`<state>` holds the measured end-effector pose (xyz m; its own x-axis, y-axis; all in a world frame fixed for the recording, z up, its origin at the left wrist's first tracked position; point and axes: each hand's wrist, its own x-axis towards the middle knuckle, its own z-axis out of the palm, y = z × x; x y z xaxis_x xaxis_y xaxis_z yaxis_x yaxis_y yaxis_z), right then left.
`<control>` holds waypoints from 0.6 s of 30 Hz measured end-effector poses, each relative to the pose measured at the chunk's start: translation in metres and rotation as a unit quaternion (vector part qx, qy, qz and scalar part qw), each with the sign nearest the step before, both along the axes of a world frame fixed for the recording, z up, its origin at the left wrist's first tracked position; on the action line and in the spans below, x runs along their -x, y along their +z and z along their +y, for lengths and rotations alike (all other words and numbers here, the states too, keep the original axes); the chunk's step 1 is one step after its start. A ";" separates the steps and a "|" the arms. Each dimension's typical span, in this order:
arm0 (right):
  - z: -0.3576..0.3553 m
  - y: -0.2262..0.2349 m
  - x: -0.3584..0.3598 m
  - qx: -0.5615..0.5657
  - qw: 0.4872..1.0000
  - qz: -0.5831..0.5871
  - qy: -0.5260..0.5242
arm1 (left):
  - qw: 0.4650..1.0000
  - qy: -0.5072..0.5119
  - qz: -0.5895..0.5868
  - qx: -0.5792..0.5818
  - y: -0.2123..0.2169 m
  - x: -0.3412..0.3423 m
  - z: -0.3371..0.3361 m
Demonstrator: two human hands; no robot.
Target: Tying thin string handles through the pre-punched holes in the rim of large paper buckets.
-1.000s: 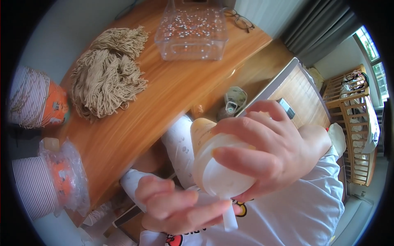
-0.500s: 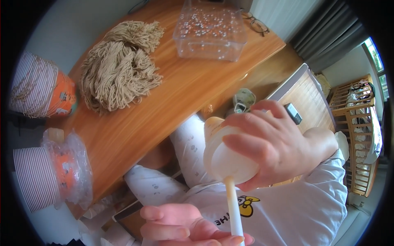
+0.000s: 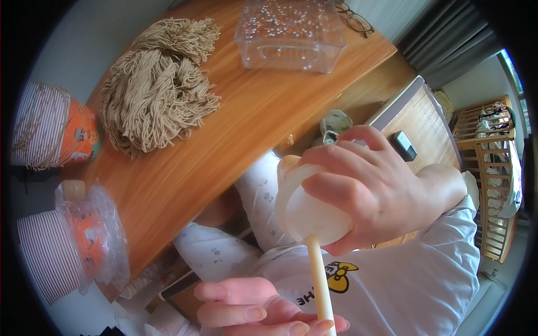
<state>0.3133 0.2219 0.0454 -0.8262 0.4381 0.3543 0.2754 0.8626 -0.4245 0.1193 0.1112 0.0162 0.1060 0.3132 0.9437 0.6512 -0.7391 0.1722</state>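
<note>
My right hand [image 3: 372,187] is closed around a white, round, cup-like container [image 3: 314,210]. It is tilted, and its side nearest the desk is tan. Just below its lower edge, against it or nearly so, is the upper end of a thin cream-coloured tube [image 3: 320,280], which looks like a straw. My left hand [image 3: 252,311] pinches the tube low down, near the bottom of the view, with the other fingers curled loosely. Both hands are over my lap, in front of my shirt. What is inside the container is not clear.
On the wooden desk [image 3: 224,129] lie beige cord bundles [image 3: 157,95]. A clear plastic box [image 3: 291,50] with small white and orange specks and eyeglasses [image 3: 358,23] stand farther back. Striped cups [image 3: 47,257] line the left. A dark handheld device [image 3: 403,147] lies on the lower wooden surface.
The tube looked mostly white with a tan top; now it is cream-coloured along its visible length. The hands keep nearly the same places, and the view has shifted slightly.
</note>
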 end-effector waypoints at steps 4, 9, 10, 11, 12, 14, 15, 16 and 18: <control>0.002 -0.001 0.000 0.012 1.000 -0.019 0.000 | 0.999 -0.018 0.021 0.027 0.002 0.005 0.002; 0.003 -0.002 0.000 0.019 0.999 -0.028 0.008 | 0.999 -0.023 0.025 0.025 0.002 0.007 0.004; 0.003 -0.002 0.000 0.019 0.999 -0.028 0.009 | 0.999 -0.021 0.023 0.025 0.002 0.006 0.004; 0.004 -0.002 0.000 0.019 0.999 -0.027 0.010 | 0.999 -0.018 0.021 0.025 0.002 0.006 0.004; 0.004 -0.002 0.000 0.018 0.999 -0.026 0.012 | 0.999 -0.018 0.022 0.025 0.002 0.006 0.003; 0.005 -0.003 -0.001 0.015 0.999 -0.030 0.011 | 0.999 -0.014 0.016 0.032 0.001 0.005 0.003; 0.005 -0.002 -0.002 0.012 0.999 -0.034 0.010 | 0.999 -0.014 0.016 0.031 0.001 0.006 0.004; 0.005 -0.002 -0.001 0.011 0.999 -0.034 0.010 | 0.999 -0.020 0.019 0.032 0.001 0.006 0.004; 0.005 -0.001 -0.001 0.006 0.999 -0.035 0.010 | 0.999 -0.026 0.022 0.032 0.002 0.006 0.003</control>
<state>0.3145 0.2267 0.0440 -0.8571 0.4253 0.2909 0.2872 0.8630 -0.4156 0.1135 0.1146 0.0179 0.1640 0.3658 0.9161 0.6206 -0.7601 0.1924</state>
